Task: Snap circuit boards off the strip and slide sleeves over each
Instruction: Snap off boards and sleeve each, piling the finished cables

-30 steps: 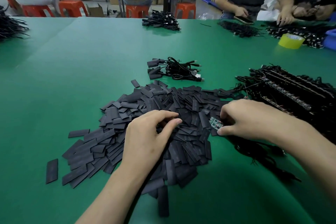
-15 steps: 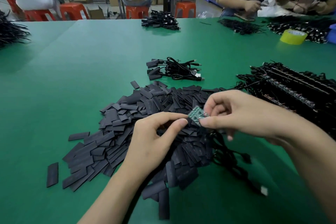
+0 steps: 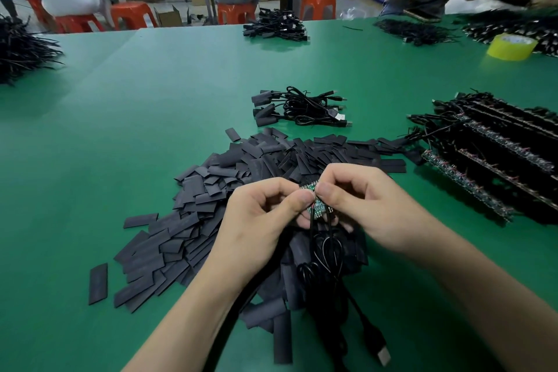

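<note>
Head view: 1 circuit board [image 3: 317, 210], cable [image 3: 327, 254] trailing, above the sleeve pile [image 3: 211, 190], pinched by left hand [image 3: 259, 220] and right hand [image 3: 371, 208] together. 1 second earlier: right hand alone, low beside the strips [image 3: 495, 160]. Judged snapped off; sleeve pending.

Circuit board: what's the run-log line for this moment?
left hand: pinches circuit board | right hand: pinches circuit board | cable: hangs below | sleeve pile: beneath
</note>
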